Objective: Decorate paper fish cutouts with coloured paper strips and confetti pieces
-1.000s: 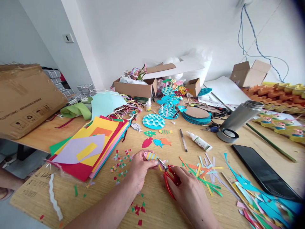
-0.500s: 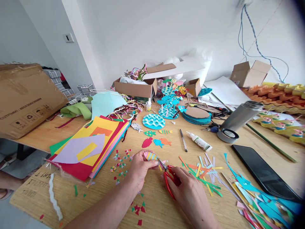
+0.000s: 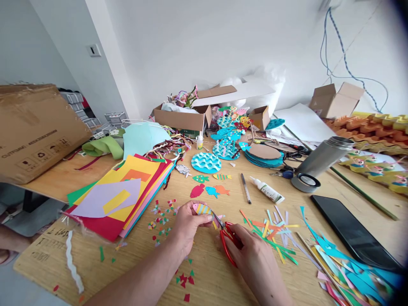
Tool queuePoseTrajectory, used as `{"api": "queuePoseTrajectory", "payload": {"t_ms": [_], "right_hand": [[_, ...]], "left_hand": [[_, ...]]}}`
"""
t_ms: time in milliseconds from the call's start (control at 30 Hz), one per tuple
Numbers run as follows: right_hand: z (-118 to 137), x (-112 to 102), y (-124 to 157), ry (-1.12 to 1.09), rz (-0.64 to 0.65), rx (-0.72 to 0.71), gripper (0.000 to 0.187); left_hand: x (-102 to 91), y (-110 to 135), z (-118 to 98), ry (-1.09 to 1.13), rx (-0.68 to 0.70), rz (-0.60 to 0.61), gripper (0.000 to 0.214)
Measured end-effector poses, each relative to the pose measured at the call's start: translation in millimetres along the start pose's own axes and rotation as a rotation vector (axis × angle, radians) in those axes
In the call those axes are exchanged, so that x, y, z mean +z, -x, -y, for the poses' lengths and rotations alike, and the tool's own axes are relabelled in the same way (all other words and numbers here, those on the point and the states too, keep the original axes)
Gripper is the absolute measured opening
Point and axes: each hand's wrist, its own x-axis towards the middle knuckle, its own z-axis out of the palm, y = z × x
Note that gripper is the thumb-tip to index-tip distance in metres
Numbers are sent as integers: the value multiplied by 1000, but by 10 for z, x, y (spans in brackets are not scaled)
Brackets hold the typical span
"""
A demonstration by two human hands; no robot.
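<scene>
Left hand (image 3: 186,225) pinches a striped paper fish (image 3: 201,208) between thumb and fingertips, holding it just above the wooden table (image 3: 210,280). At three o'clock from the fish, the short blades of red-handled scissors (image 3: 228,238) meet its tail end; whether the blades stand apart or together is too small to tell. The right hand (image 3: 251,259) is wrapped around the scissor handles, fingers curled through the loops.

Far off at nine o'clock from the hands, a flattened cardboard box (image 3: 35,127) overhangs the table edge. A white wavy strip (image 3: 72,263) lies at eight o'clock, near the front corner. At ten o'clock sits a fanned stack of coloured paper (image 3: 127,191), with tiny paper scraps (image 3: 161,216) scattered between it and the left hand. Small fish cutouts (image 3: 208,189) lie at twelve o'clock, and beyond them a blue wave disc (image 3: 205,162). A pen (image 3: 245,188) and a glue bottle (image 3: 267,189) lie at one o'clock. Thin paper strips (image 3: 270,231) spread just beside the right hand at three o'clock. A steel flask (image 3: 321,157) lies on its side at two o'clock, and a dark phone (image 3: 350,231) rests flat farther right.
</scene>
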Motion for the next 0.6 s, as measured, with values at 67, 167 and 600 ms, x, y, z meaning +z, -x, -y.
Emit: {"api": "queuePoseTrajectory", "payload": {"t_ms": [67, 167, 600], "right_hand": [[-3, -1, 0, -6, 1, 4, 19], [-2, 0, -8, -17, 5, 17, 19], [7, 3, -12, 16, 26, 1, 16]], "left_hand": [[1, 0, -3, 3, -5, -3, 38], [0, -1, -8, 7, -12, -8, 39], [-7, -12, -12, -16, 17, -21, 40]]}}
